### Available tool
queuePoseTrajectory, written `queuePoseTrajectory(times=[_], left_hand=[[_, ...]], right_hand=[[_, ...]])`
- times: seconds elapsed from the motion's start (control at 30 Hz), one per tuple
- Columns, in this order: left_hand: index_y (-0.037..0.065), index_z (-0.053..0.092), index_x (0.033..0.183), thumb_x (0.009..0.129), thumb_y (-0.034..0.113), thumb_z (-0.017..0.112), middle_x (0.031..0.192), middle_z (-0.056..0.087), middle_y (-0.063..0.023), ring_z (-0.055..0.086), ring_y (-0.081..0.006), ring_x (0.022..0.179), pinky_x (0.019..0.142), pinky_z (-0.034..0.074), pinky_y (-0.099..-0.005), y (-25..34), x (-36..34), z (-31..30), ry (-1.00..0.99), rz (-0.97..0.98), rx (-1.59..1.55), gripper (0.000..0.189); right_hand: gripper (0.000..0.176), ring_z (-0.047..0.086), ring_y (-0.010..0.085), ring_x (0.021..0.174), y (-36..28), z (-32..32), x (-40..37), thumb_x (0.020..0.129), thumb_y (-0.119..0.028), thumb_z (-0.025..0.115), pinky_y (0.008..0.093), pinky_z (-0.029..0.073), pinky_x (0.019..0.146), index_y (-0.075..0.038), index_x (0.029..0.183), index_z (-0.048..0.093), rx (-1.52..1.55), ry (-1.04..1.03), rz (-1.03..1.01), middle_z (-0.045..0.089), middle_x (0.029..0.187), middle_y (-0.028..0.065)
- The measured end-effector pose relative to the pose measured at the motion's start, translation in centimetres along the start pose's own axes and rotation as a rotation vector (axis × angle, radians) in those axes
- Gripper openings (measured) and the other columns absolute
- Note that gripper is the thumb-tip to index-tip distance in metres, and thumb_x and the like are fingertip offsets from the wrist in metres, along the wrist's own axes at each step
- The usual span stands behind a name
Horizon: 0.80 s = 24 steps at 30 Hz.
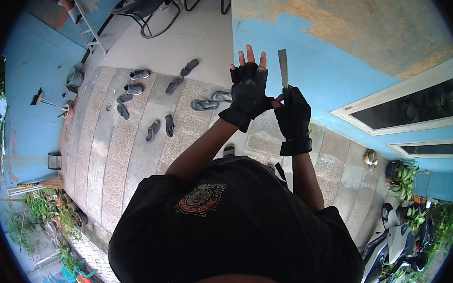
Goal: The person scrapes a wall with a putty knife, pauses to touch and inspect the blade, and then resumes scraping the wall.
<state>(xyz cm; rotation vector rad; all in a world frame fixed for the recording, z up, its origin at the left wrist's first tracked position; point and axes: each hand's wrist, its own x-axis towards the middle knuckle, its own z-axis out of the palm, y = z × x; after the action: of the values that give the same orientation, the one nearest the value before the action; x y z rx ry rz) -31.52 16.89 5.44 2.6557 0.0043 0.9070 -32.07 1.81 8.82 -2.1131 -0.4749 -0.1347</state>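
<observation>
Both of my hands wear black fingerless gloves and are raised in front of the blue wall [319,69]. My left hand [247,91] has its fingers spread and holds nothing. Close beside it on the right, my right hand [293,112] is closed on a scraper [283,67], whose flat grey blade points up and widens toward its end. The scraper's handle is mostly hidden in the glove. Part of the wall above shows peeled, brownish patches.
Several shoes and sandals [174,85] lie on the tiled floor [99,149]. Black chairs [146,9] and a ladder [86,21] stand at the upper left, with a person's leg by the ladder. Windows [415,104] are at right, a motorcycle [399,243] lower right.
</observation>
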Motion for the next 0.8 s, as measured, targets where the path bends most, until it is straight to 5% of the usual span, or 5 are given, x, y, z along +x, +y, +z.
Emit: queuePoseTrajectory(times=[0.13, 0.33, 0.57, 0.67, 0.8], left_hand=[[0.002, 0.017, 0.151, 0.059, 0.073, 0.073, 0.154, 0.006, -0.0348, 0.011, -0.0541, 0.142, 0.106, 0.015, -0.0691, -2.5, 1.2, 0.1, 0.073, 0.143, -0.253, 0.130], [0.007, 0.026, 0.150, 0.056, 0.072, 0.075, 0.155, 0.009, -0.0324, 0.014, -0.0535, 0.141, 0.107, 0.018, -0.0681, -3.2, 1.5, 0.3, 0.011, 0.275, -0.145, 0.124], [0.022, 0.035, 0.149, 0.046, 0.059, 0.084, 0.156, 0.011, -0.0290, 0.015, -0.0511, 0.142, 0.107, 0.021, -0.0666, -1.1, 1.5, -1.6, -0.230, 0.385, -0.186, 0.120], [0.023, 0.029, 0.152, 0.047, 0.069, 0.080, 0.155, 0.005, -0.0338, 0.008, -0.0556, 0.141, 0.107, 0.017, -0.0689, -0.3, 2.3, -2.2, -0.351, 0.405, -0.145, 0.125], [0.029, 0.032, 0.150, 0.044, 0.068, 0.081, 0.155, 0.005, -0.0330, 0.010, -0.0565, 0.141, 0.105, 0.018, -0.0703, -1.0, 2.2, -1.7, -0.349, 0.407, -0.170, 0.122]], right_hand=[[0.043, 0.064, 0.0227, 0.080, 0.1, 0.9, 0.7, 0.069, -0.008, 0.080, 0.0330, 0.052, 0.073, -0.007, 0.108, 0.061, -0.297, 0.135, -0.174, 0.064, 0.086, 0.0033], [0.039, 0.065, 0.0204, 0.081, -1.1, 0.8, 0.4, 0.073, -0.009, 0.079, 0.0315, 0.052, 0.074, -0.007, 0.108, 0.062, -0.096, 0.134, 0.060, 0.066, 0.085, 0.0029], [0.043, 0.066, 0.0200, 0.082, -0.7, 0.5, 3.3, 0.072, -0.021, 0.083, 0.0328, 0.052, 0.068, -0.005, 0.106, 0.062, -0.424, 0.292, -0.226, 0.065, 0.086, 0.0058], [0.040, 0.059, 0.0121, 0.068, 2.2, 1.3, 4.0, 0.080, -0.018, 0.077, 0.0293, 0.049, 0.064, -0.003, 0.113, 0.061, 0.417, 0.386, 0.341, 0.063, 0.075, 0.0035], [0.031, 0.051, 0.0122, 0.062, 2.4, -0.7, 4.0, 0.079, -0.018, 0.078, 0.0296, 0.045, 0.060, -0.005, 0.080, 0.050, 0.277, 0.473, 0.400, 0.052, 0.066, 0.0013]])
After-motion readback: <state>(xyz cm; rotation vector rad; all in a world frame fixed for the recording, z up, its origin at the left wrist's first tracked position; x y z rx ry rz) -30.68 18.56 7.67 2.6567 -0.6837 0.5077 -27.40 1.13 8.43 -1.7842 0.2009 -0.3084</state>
